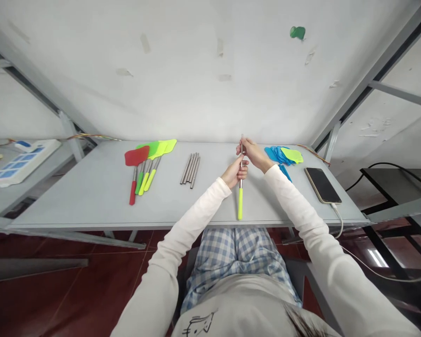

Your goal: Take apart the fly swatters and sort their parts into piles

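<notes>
both hands closed on a metal rod with yellow-green handle (pixel 240 196) above the tabletop (pixel 91 196): left hand (pixel 235 174) gripping mid-rod, right hand (pixel 252 153) pinching its top; finished swatters (pixel 145 164) lying well left.

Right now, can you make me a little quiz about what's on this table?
1. True or false: both hands hold the metal rod with the yellow-green grip.
2. What colour is the odd one out among the finished swatters? A red, B blue, C black.
3. What lies at the table's far right, with a cable plugged in?

Key: 1 true, left hand lower, right hand higher. 2 A. 3 the phone.
</notes>
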`<state>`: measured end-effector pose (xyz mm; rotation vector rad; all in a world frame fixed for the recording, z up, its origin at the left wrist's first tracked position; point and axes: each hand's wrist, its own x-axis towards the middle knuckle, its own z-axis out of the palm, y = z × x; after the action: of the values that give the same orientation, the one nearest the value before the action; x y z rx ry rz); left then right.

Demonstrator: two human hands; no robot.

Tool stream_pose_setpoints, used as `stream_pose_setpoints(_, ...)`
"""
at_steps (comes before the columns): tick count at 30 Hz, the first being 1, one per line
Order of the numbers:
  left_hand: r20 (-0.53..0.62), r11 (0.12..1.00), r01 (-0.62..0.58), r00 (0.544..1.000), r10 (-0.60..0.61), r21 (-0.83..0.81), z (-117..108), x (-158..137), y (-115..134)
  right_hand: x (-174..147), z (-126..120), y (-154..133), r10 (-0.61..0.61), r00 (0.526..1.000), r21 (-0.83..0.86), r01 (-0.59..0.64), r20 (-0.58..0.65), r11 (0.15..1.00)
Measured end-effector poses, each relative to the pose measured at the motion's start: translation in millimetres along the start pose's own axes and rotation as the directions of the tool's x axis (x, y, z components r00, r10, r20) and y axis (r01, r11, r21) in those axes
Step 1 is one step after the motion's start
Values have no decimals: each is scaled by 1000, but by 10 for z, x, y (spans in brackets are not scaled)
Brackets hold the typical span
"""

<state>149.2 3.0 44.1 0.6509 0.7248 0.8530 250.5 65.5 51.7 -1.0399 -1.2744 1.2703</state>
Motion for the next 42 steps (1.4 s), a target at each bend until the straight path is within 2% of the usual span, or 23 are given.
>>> stream_pose_setpoints(3,-2,993,-28,1000,28,116,-141,-147,-81,121,-27,-5,-9,991,100,22,-131,995)
stream_pose_setpoints(5,21,969,-14,1000,9,247,-241,-276,-151,253,-127,-39,21,961,174,28,-274,984)
stream_pose_setpoints(7,49,935,-9,999,-9,353,-317,-396,-209,402,-268,-74,102,921,242,-9,-375,970)
stream_pose_setpoints(9,58,911,-34,998,12,410,-359,-483,-237,531,-417,-85,234,889,335,-99,-393,937)
stream_pose_setpoints(11,36,898,-63,998,53,436,-376,-524,-234,614,-545,-59,359,870,437,-193,-338,879)
stream_pose_setpoints(14,-36,895,-85,993,112,438,-391,-515,-205,635,-636,32,437,853,536,-236,-285,811)
stream_pose_setpoints(18,-58,890,-106,987,147,443,-427,-428,-164,477,-460,181,454,836,587,-207,-309,782)
stream_pose_setpoints(22,-69,852,-127,980,187,508,-453,-288,-137,194,-58,246,429,861,600,-197,-272,775)
stream_pose_setpoints(24,-52,795,-142,976,213,589,-472,-216,-130,75,82,207,412,872,611,-179,-265,771)
stream_pose_setpoints(26,-31,654,-186,952,305,733,-501,-152,-124,-1,146,130,400,883,625,-170,-247,762)
stream_pose_setpoints(27,-24,538,-198,926,378,819,-516,-123,-119,-25,161,86,399,887,635,-172,-233,753)
stream_pose_setpoints(28,-13,393,-184,894,448,901,-530,-97,-112,-41,170,45,400,889,648,-171,-223,742)
stream_pose_setpoints(30,25,86,-82,848,529,993,-545,-59,-96,-59,192,-14,405,879,676,-140,-251,723)
stream_pose_setpoints(32,54,-153,29,857,512,988,-536,-42,-83,-71,217,-33,408,849,694,-70,-335,716)
stream_pose_setpoints(33,65,-232,56,874,482,971,-523,-43,-81,-79,227,-28,409,829,697,-33,-381,716)
stream_pose_setpoints(35,96,-296,37,902,421,954,-483,-57,-85,-100,232,1,411,794,697,23,-449,717)
stream_pose_setpoints(36,111,-274,1,912,394,962,-460,-67,-90,-114,227,21,411,788,698,34,-458,715)
stream_pose_setpoints(37,123,-208,-48,922,368,977,-438,-77,-93,-129,219,42,410,793,703,33,-451,711)
stream_pose_setpoints(38,117,-92,-91,933,340,992,-419,-85,-94,-142,206,63,410,805,709,19,-429,705)
stream_pose_setpoints(40,63,270,-124,973,222,955,-401,-100,-82,-155,163,95,417,842,724,-48,-341,688)
stream_pose_setpoints(42,53,644,-36,999,-8,764,-428,-126,-46,-133,68,106,419,874,723,-121,-247,680)
